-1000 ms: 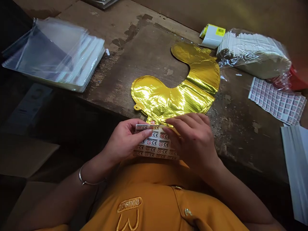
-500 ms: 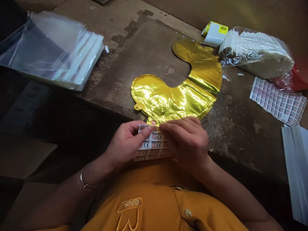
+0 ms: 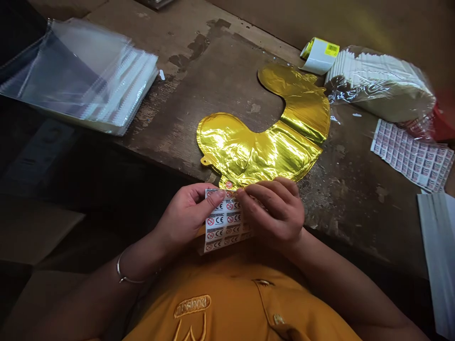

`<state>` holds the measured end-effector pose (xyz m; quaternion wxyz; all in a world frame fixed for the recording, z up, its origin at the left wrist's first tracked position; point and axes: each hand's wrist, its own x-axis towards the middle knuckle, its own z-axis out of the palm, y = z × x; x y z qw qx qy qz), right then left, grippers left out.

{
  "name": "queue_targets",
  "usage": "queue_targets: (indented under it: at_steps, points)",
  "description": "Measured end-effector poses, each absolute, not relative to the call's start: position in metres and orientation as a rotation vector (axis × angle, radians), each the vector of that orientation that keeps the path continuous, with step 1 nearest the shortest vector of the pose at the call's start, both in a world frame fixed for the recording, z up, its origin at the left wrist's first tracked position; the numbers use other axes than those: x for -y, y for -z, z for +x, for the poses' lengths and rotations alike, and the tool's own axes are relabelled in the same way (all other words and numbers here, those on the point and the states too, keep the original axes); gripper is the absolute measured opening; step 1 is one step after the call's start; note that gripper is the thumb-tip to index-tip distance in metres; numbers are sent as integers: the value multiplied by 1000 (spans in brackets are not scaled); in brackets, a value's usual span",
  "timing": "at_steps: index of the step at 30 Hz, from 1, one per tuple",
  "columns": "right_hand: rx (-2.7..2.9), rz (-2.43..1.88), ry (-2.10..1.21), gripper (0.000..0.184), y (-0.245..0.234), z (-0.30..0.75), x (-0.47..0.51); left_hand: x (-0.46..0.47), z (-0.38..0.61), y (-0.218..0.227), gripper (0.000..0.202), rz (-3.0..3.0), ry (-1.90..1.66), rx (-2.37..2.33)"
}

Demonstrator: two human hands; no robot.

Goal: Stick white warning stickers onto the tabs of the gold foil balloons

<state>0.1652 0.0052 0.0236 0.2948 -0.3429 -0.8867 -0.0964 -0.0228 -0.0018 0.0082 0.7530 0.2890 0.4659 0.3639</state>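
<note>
Now left hand, right hand closer, sticker sheet turned more upright.

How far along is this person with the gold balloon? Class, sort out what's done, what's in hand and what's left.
Done: a round sticker sits on the balloon. In hand: the left hand holds a sticker sheet while the right hand pinches its top edge. Left: the clear bags lie stacked, none around the balloon.

A packing workshop: scarred workbench, stacked plastic bags.
</note>
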Motion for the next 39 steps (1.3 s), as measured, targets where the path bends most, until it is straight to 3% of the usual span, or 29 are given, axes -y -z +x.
queue_targets:
  at_steps: [7, 12, 15, 17, 23, 28, 33, 36, 39]
  points:
    - [2405, -824, 258, 12, -23, 165, -10, 2, -25, -7, 34, 661, -776, -1035]
    - [2291, -1115, 42, 25, -25, 161, -6, 2, -23, -12, 35, 676, -786, -1082]
    - [2282, -1193, -29, 16, -29, 159, -6, 3, -22, -11, 35, 692, -793, -1085]
    - [2303, -1170, 15, 10, -29, 160, -6, 3, -21, -10, 34, 684, -795, -1077]
    - [2388, -894, 247, 16, -20, 167, -5, 3, -20, -9, 36, 630, -785, -1065]
    - [2365, -959, 119, 12, -23, 163, 0, 3, -20, -5, 33, 672, -781, -1082]
    - [1883, -1314, -345, 6, -45, 171, -19, -5, -35, -4, 15, 1452, -1015, -1201]
    - [1802, -1449, -605, 4, -47, 178, -40, -17, -45, 2, 10, 2170, -1151, -931]
    - [1938, -1464, -740, 7, -36, 176, -53, -27, -48, 13, 13, 2551, -1070, -727]
